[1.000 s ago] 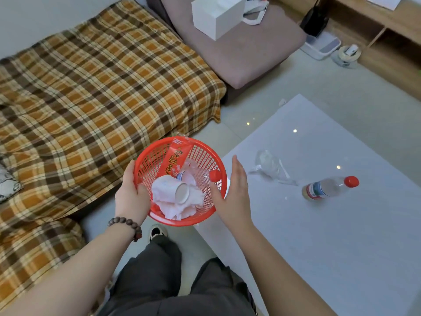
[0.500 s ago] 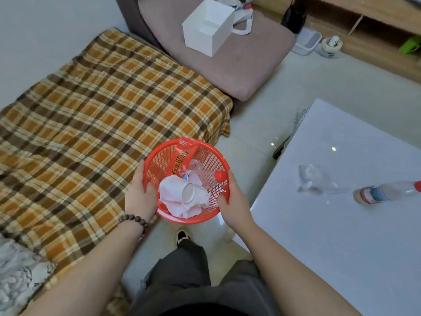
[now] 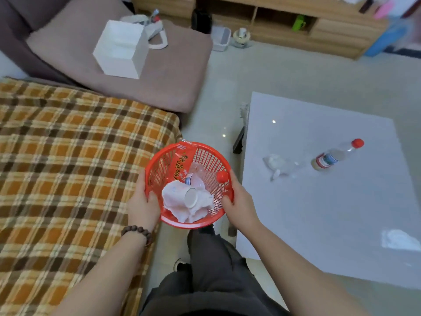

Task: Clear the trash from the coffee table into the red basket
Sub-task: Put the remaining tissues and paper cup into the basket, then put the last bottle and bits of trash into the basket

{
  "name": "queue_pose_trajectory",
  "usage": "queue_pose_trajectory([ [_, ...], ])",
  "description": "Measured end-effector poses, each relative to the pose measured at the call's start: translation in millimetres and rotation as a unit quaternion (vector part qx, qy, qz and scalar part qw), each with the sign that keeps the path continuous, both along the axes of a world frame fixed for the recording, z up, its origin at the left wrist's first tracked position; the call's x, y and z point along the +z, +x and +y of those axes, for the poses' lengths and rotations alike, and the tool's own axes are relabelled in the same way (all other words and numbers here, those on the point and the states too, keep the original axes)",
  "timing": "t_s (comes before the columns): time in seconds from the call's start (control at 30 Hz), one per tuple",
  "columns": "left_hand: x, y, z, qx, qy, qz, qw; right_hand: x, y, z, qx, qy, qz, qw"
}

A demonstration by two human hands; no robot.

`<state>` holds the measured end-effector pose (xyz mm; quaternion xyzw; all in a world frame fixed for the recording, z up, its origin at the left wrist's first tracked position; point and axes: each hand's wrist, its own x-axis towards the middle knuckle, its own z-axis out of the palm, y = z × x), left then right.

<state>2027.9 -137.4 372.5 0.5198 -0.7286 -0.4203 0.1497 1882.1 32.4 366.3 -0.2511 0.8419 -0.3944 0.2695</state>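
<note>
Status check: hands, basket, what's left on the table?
Left hand and right hand grip round red plastic basket. Clear plastic bottle, crumpled clear wrapper remain on table.

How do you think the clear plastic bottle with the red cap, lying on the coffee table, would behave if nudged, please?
The clear plastic bottle with the red cap lies on its side on the glossy grey coffee table, so it would probably roll or slide easily. It looks nearly empty, hence likely light, and its thin walls may dent when squeezed.
</note>
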Motion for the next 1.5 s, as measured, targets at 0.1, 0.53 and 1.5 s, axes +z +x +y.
queue_pose_trajectory([
  [0.1,-4.7,-28.7,-15.6,-0.051,0.012,0.012,0.999,-7.6,-13.9,-2.1,-0.037,-0.007,-0.011,0.999],
  [0.53,-7.8,-271.0,-85.3,-0.225,-0.048,-0.04,0.972,-35.2,-185.4,-41.1,-0.222,-0.048,-0.066,0.972],
  [1.5,16.6,-529.4,-72.6,-0.448,-0.026,-0.021,0.893,-31.0,-376.5,115.3,-0.56,0.087,0.13,0.813],
])
